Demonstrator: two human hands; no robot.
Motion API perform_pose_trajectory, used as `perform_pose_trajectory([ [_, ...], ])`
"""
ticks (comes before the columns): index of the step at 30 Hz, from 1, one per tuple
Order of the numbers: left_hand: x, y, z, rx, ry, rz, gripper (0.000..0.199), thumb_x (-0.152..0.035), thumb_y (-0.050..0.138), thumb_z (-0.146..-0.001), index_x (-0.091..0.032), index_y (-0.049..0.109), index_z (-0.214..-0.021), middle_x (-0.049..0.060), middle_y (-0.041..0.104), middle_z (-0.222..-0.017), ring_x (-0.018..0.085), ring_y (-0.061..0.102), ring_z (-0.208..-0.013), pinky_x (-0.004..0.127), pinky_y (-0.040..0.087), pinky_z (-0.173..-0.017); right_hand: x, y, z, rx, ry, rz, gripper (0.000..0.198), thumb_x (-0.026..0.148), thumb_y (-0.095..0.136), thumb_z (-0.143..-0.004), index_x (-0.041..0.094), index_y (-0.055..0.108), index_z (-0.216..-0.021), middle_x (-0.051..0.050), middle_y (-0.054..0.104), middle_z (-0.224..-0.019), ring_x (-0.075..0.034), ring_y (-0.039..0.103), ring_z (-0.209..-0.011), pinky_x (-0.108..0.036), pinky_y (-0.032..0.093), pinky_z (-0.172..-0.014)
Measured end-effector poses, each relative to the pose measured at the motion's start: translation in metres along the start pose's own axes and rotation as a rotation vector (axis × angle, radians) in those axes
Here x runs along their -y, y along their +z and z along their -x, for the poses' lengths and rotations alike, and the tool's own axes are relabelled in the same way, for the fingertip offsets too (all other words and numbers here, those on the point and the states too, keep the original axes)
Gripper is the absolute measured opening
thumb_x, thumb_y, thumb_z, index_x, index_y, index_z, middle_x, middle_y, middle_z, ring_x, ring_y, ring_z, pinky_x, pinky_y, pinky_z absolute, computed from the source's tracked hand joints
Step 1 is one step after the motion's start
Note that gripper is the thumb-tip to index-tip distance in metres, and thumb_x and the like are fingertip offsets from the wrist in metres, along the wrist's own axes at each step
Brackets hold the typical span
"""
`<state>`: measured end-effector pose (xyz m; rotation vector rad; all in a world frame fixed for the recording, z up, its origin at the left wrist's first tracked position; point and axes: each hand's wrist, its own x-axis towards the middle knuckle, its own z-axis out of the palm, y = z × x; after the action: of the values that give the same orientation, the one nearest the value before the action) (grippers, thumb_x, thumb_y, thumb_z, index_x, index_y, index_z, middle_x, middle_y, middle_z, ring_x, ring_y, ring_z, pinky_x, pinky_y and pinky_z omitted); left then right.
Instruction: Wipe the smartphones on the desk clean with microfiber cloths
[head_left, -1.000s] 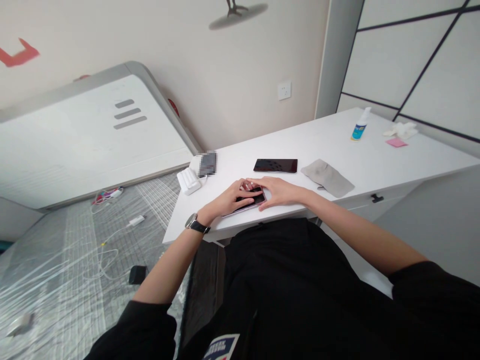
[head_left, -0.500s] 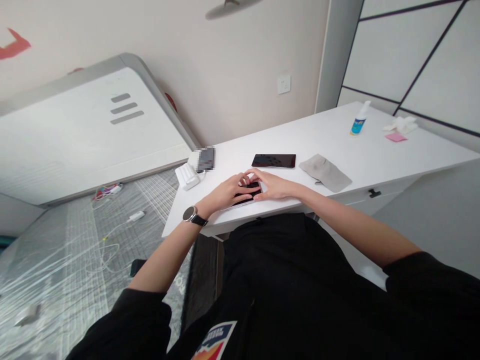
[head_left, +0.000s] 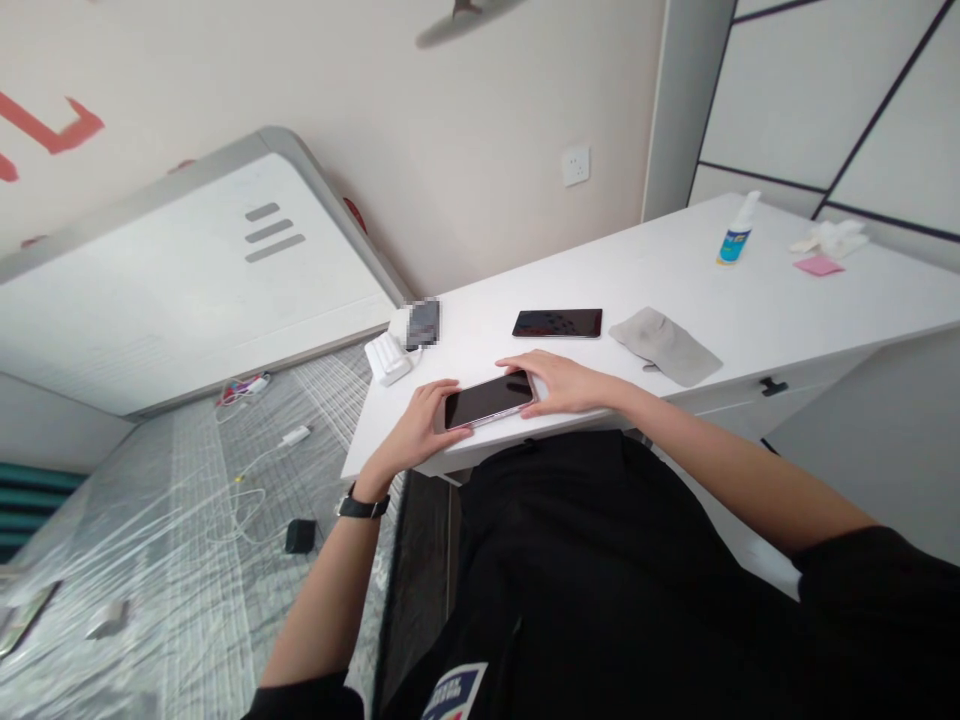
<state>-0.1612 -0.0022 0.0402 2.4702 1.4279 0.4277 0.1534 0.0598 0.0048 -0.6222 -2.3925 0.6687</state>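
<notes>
A phone (head_left: pixel 489 399) with a dark screen and a pale pinkish edge lies near the front edge of the white desk (head_left: pixel 660 270). My left hand (head_left: pixel 424 425) grips its left end, thumb on the near side and fingers on the far side. Around the right end, my right hand (head_left: pixel 559 384) holds it the same way. Just beyond, a second dark phone (head_left: pixel 557 323) lies flat, screen up. To its right a crumpled grey cloth (head_left: pixel 666 346) rests on the desk.
A spray bottle (head_left: pixel 735 240), a pink square (head_left: pixel 819 266) and white crumpled material (head_left: pixel 838 238) sit at the far right. On the left corner are a white power strip (head_left: pixel 388 358) and a blurred dark object (head_left: pixel 424 323). The plastic-covered bed (head_left: pixel 195 520) stands left, with cables.
My left hand has moved left off the phone's screen to its left end, and my right hand has shifted to the right end. The screen now shows fully. The view has turned slightly.
</notes>
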Motion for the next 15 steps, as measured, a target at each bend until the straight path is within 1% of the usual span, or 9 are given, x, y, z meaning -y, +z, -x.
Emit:
perform_pose_trajectory([
  [2,-0.006,0.007,0.005,-0.058,-0.066,0.107,0.070,-0.055,0.077,-0.083,-0.021,0.049,-0.137,0.013,0.056,-0.140,0.031,0.053,-0.130,0.050,0.042,-0.113,0.002,0.001,0.002,-0.040,-0.043,0.001,0.081,0.037,0.081,-0.081,0.021,0.045,-0.151,-0.014,0.056,-0.147,-0.031,0.050,-0.135,-0.050,0.037,-0.116],
  [4,-0.012,0.011,0.006,-0.070,-0.132,0.281,0.075,-0.053,0.080,-0.081,-0.021,0.044,-0.138,0.011,0.058,-0.133,0.029,0.058,-0.122,0.045,0.048,-0.104,0.005,0.001,0.004,-0.070,-0.058,0.011,0.080,0.031,0.081,-0.080,0.022,0.045,-0.151,-0.013,0.054,-0.150,-0.031,0.048,-0.137,-0.051,0.036,-0.117],
  [6,-0.017,0.013,0.007,-0.050,-0.152,0.509,0.074,-0.051,0.076,-0.085,-0.022,0.038,-0.141,0.010,0.061,-0.127,0.025,0.062,-0.114,0.038,0.052,-0.094,0.007,0.000,0.005,-0.089,-0.047,0.013,0.082,0.029,0.081,-0.079,0.023,0.044,-0.152,-0.013,0.054,-0.149,-0.032,0.048,-0.137,-0.052,0.036,-0.117],
  [8,-0.020,0.013,0.006,-0.045,-0.169,0.680,0.071,-0.049,0.071,-0.090,-0.023,0.035,-0.144,0.006,0.065,-0.115,0.019,0.066,-0.095,0.031,0.054,-0.082,0.008,0.000,0.006,-0.103,-0.031,0.010,0.084,0.029,0.082,-0.078,0.024,0.043,-0.152,-0.013,0.054,-0.149,-0.032,0.048,-0.137,-0.053,0.036,-0.117],
  [10,-0.022,0.014,0.005,-0.057,-0.213,0.735,0.071,-0.048,0.071,-0.089,-0.023,0.035,-0.145,0.002,0.065,-0.105,0.012,0.062,-0.075,0.025,0.052,-0.069,0.007,0.000,0.006,-0.112,-0.020,0.008,0.084,0.031,0.082,-0.078,0.025,0.043,-0.153,-0.013,0.053,-0.149,-0.033,0.048,-0.138,-0.055,0.036,-0.117],
  [11,-0.023,0.015,0.004,-0.063,-0.237,0.735,0.072,-0.047,0.073,-0.088,-0.024,0.036,-0.145,0.001,0.064,-0.102,0.010,0.059,-0.068,0.023,0.050,-0.063,0.007,0.000,0.006,-0.113,-0.019,0.007,0.083,0.032,0.082,-0.079,0.026,0.044,-0.152,-0.013,0.053,-0.150,-0.033,0.047,-0.138,-0.055,0.036,-0.118],
  [15,-0.027,0.015,0.002,-0.054,-0.293,0.716,0.081,-0.049,0.073,-0.086,-0.025,0.033,-0.151,0.001,0.062,-0.100,0.008,0.055,-0.061,0.021,0.047,-0.054,0.003,0.000,0.005,-0.110,-0.013,0.000,0.078,0.036,0.082,-0.080,0.026,0.048,-0.150,-0.013,0.055,-0.147,-0.034,0.047,-0.138,-0.057,0.036,-0.118],
])
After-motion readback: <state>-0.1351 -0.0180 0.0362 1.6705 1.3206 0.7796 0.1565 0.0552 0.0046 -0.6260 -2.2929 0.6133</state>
